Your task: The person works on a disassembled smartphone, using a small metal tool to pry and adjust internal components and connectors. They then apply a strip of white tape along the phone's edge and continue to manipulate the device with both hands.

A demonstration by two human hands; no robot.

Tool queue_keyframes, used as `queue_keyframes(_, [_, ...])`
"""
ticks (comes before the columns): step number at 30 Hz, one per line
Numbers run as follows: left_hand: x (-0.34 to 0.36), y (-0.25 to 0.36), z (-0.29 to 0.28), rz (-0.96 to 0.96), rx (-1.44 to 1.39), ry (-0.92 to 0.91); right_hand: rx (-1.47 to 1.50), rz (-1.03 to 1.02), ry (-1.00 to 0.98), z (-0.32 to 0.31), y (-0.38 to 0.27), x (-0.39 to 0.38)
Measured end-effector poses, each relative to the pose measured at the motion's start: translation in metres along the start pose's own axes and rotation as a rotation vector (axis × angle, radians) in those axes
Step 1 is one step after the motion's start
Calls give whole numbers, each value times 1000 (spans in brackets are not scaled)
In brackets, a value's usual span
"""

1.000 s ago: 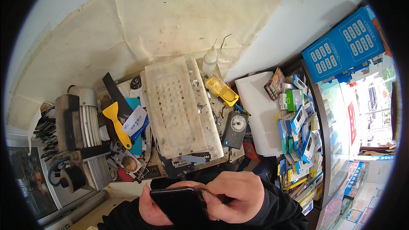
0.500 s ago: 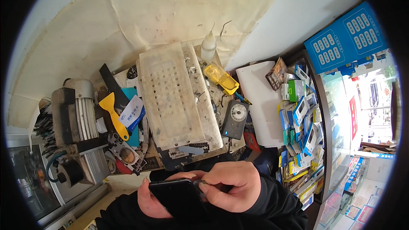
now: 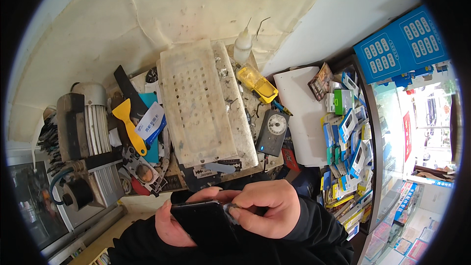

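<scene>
A black smartphone (image 3: pixel 205 222) is tilted close to my body at the lower middle, its dark screen facing up. My left hand (image 3: pixel 170 226) is wrapped round it from the left, with the thumb along the edge and fingers behind the top. At the phone's upper right edge, my right hand (image 3: pixel 271 207) is closed in a pinch of thumb and forefinger. Something small and greyish shows by those fingertips against the phone's side; its kind cannot be made out. The lower end of the phone blends into my black sleeves.
Ahead lies a worn, perforated pale board (image 3: pixel 198 103). Left of it are a yellow scraper (image 3: pixel 130 125), a card (image 3: pixel 151 121) and a motor (image 3: pixel 93 122). To its right are a dropper bottle (image 3: pixel 243 46), a yellow case (image 3: pixel 257 84), a black dial box (image 3: pixel 273 132) and piled small packages (image 3: pixel 348 152).
The view has shifted slightly. My right fingertips have moved a little along the phone's edge, and more of the greyish thing shows. My left hand keeps its hold.
</scene>
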State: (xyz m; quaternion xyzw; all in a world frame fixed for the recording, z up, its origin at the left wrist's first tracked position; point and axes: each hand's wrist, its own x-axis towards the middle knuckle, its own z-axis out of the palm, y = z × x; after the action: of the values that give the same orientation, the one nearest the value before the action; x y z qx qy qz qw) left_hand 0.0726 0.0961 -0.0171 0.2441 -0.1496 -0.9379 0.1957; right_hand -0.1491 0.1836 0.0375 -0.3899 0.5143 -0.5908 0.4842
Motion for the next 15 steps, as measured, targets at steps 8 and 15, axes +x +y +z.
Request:
queue_keyframes(8, [2, 13, 14, -221, -268, -15, -19, 24, -20, -1, 2, -3])
queue_keyframes(15, [7, 16, 14, -145, -74, -252, -22, 7, -10, 1, 3, -4])
